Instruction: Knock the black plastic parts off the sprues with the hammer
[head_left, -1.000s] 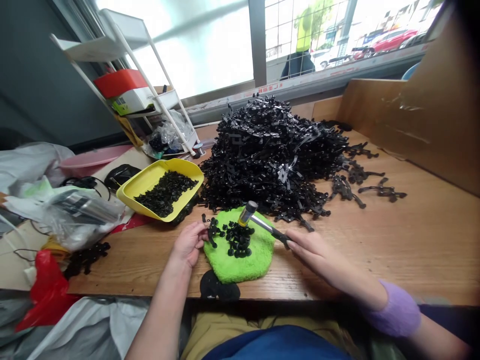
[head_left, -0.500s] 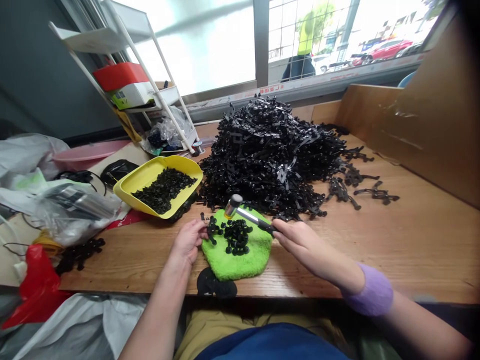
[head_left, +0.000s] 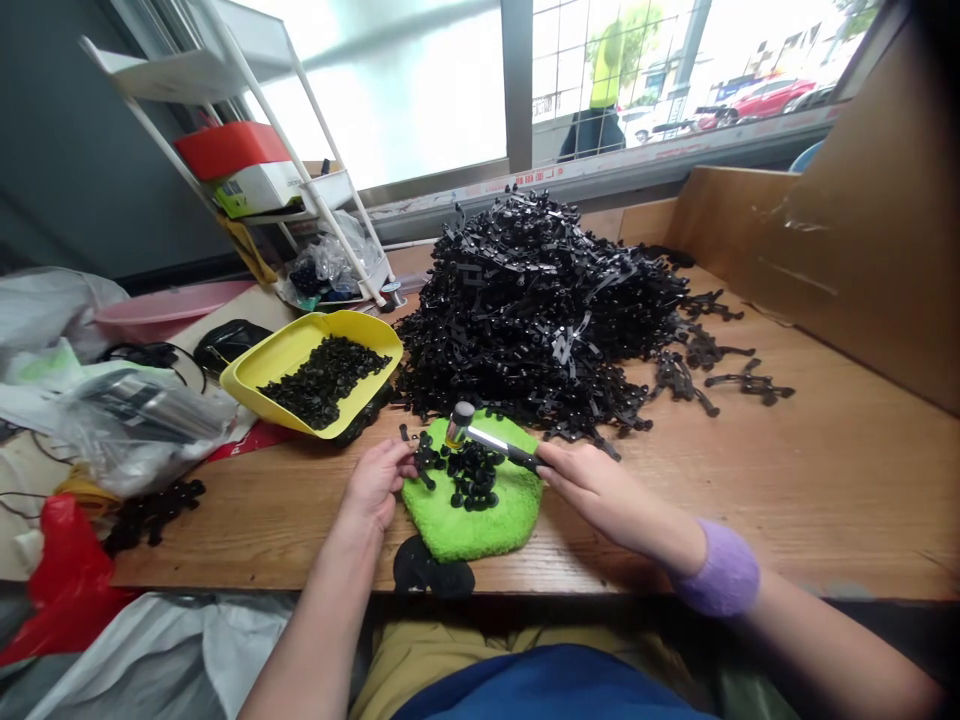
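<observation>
My right hand (head_left: 581, 487) is wrapped round the black grip of a small hammer (head_left: 491, 441). The hammer's head hangs over the left part of a green fluffy cloth (head_left: 480, 530). At the cloth's left edge my left hand (head_left: 381, 478) pinches a black branched plastic piece (head_left: 426, 458), which lies partly on the cloth. The hammer head is close to this piece; whether they touch I cannot tell. Small round black parts (head_left: 474, 480) lie heaped in the middle of the cloth, partly under the hammer.
A large pile of black branched pieces (head_left: 540, 300) stands behind the cloth, with loose ones to its right. On the left is a yellow scoop-shaped tray (head_left: 240, 378) with small black bits. A cardboard sheet (head_left: 847, 230) borders the right; a white shelf (head_left: 330, 195) stands at back left.
The hammer head has come down slightly toward the piece at the cloth's left, and my right hand has shifted a little left with it. My left hand keeps its place.
</observation>
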